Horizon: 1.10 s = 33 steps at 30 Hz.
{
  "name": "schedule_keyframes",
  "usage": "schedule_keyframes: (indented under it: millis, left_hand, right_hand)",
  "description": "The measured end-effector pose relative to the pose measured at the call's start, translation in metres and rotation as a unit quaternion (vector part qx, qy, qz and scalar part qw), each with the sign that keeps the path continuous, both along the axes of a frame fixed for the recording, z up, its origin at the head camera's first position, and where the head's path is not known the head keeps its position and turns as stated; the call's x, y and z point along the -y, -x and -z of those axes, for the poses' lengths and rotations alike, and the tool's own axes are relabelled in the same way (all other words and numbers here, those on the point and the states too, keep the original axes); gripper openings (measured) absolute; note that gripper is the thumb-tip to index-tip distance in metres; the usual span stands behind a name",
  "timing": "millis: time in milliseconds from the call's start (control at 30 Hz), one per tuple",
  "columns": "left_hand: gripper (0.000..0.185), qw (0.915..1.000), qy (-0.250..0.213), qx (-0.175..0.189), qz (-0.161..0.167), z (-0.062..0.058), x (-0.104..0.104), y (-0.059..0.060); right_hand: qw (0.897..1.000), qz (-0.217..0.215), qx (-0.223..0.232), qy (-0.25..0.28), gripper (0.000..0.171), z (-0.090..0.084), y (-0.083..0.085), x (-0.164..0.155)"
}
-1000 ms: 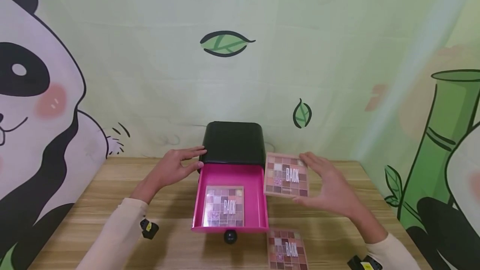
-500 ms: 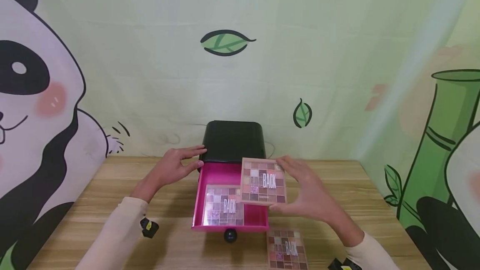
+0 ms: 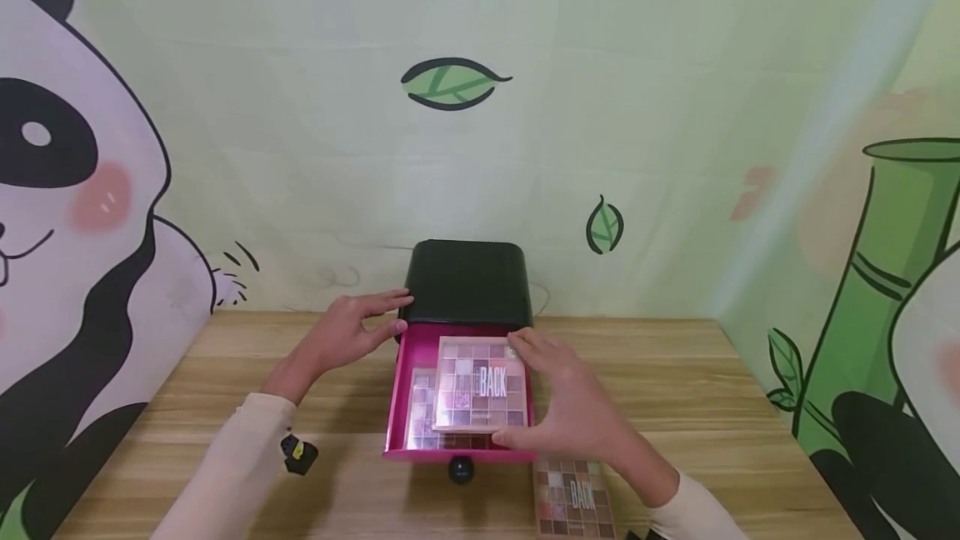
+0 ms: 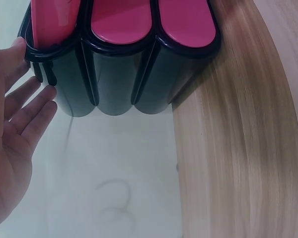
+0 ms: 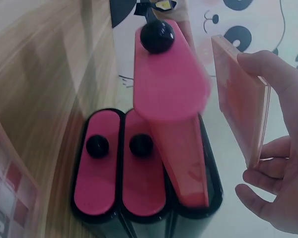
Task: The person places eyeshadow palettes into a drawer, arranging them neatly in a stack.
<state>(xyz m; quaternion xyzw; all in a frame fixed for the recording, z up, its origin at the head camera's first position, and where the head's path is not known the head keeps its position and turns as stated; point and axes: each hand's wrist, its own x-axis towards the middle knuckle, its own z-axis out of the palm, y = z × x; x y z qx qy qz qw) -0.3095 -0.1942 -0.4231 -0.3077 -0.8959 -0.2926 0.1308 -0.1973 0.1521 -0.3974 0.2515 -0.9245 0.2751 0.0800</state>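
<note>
My right hand (image 3: 573,407) pinches a square eyeshadow palette (image 3: 480,386) by its edges. It hovers over the pulled-out pink drawer (image 3: 401,423), overlapping a second palette (image 3: 420,419) that lies inside. In the right wrist view the held palette (image 5: 241,99) is apart from the drawer, above its level, thumb on one edge and fingers at the opposite one. My left hand (image 3: 345,340) touches the side of the black drawer unit (image 3: 468,282) with extended fingers. In the left wrist view its fingertips (image 4: 48,92) rest at the unit's top compartment.
A third palette (image 3: 573,498) lies on the wooden table (image 3: 337,473) at the front right of the drawer. Two lower drawers (image 5: 97,183) of the unit are closed, with round black knobs. A cloth printed with pandas and leaves (image 3: 315,148) hangs behind the table.
My right hand has carried its palette leftward, from beside the drawer unit to over the drawer, partly covering the palette inside. My left hand has stayed at the unit's side.
</note>
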Motion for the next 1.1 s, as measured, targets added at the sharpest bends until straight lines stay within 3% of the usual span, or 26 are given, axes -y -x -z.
schedule_keyframes:
  millis: [433,1100]
  left_hand:
    - [0.051,1.0,-0.007,-0.001,0.005,0.0,0.0,0.0]
    - [0.051,1.0,-0.004,-0.001,0.002,-0.001,-0.001,-0.001]
  right_hand:
    - [0.999,-0.018,0.002,-0.033,0.114,0.009,0.0,0.026]
    - [0.997,-0.039,0.009,-0.065,0.11,0.011,0.006,0.035]
